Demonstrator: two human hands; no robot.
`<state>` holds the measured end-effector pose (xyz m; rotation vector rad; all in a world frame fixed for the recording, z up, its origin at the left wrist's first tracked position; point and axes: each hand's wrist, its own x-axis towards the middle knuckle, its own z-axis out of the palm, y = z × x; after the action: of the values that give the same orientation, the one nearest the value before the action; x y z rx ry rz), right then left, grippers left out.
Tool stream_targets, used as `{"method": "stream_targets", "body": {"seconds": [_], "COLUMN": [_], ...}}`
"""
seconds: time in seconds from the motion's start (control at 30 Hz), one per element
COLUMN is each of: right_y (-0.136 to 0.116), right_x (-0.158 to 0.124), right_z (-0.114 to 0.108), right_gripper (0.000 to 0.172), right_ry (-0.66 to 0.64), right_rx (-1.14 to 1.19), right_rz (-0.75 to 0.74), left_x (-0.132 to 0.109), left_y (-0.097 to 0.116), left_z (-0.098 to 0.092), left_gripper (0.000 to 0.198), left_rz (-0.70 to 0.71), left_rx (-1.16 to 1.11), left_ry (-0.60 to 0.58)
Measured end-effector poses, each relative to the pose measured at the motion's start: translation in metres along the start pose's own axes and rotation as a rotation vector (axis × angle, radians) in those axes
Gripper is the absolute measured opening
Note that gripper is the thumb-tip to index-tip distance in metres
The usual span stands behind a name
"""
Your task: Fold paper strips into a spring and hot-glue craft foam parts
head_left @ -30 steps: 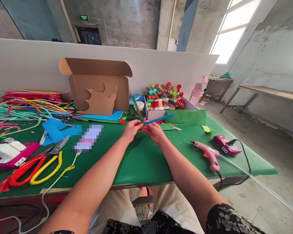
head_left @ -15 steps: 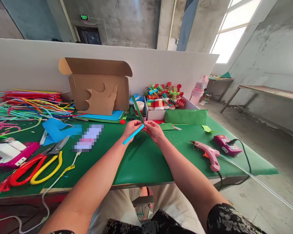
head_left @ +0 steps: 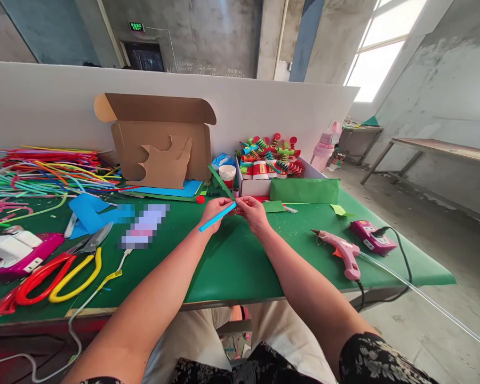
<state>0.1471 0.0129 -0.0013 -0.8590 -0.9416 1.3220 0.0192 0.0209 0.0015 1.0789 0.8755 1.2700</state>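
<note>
Over the green table covering, my left hand (head_left: 214, 207) and my right hand (head_left: 253, 212) meet, fingertips pinched together. Between them they hold two paper strips joined or overlapping at one end. The blue paper strip (head_left: 216, 218) slants down to the left across my left hand. Upward and to the left from the fingertips runs the green paper strip (head_left: 220, 182). My fingers hide the spot where the strips meet, so I cannot tell whether they are folded or stuck there.
To the right lie a pink glue gun (head_left: 342, 250) and a magenta power strip (head_left: 373, 238). Large scissors (head_left: 60, 269) and blue paper (head_left: 88, 212) are on the left. Behind stand an open cardboard box (head_left: 164, 138), white paper cups (head_left: 227, 174) and a box of colourful crafts (head_left: 270, 160).
The green strip has tilted further to the left and lower, uncovering the paper cups behind it. The blue strip's free end has shifted slightly left and up. Both hands keep their pinch.
</note>
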Motion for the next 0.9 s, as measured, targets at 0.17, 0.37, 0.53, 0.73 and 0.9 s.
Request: {"method": "stream_targets", "body": {"seconds": [0.17, 0.37, 0.53, 0.73, 0.9], "right_y": [-0.0013, -0.0034, -0.0024, 0.0001, 0.0000], "right_x": [0.0003, 0.0005, 0.0014, 0.0011, -0.0003], "right_z": [-0.0005, -0.0010, -0.0002, 0.0023, 0.0029], "right_gripper": [0.032, 0.028, 0.026, 0.027, 0.030], "right_ry": [-0.002, 0.007, 0.071, 0.075, 0.032], "right_rx": [-0.020, -0.027, 0.009, 0.008, -0.037], "right_rz": [0.018, 0.074, 0.041, 0.008, -0.004], "left_x": [0.0004, 0.0009, -0.0022, -0.0032, -0.0004], "left_y": [-0.0024, 0.0002, 0.0015, -0.0019, -0.0001], "left_z": [0.0001, -0.0001, 0.0023, 0.0065, 0.0052], "left_gripper": [0.044, 0.038, 0.036, 0.041, 0.047], "left_rz": [0.027, 0.018, 0.031, 0.038, 0.054], "left_rx": [0.004, 0.035, 0.036, 0.031, -0.010], "left_ry": [0.016, 0.030, -0.060, -0.023, 0.065]}}
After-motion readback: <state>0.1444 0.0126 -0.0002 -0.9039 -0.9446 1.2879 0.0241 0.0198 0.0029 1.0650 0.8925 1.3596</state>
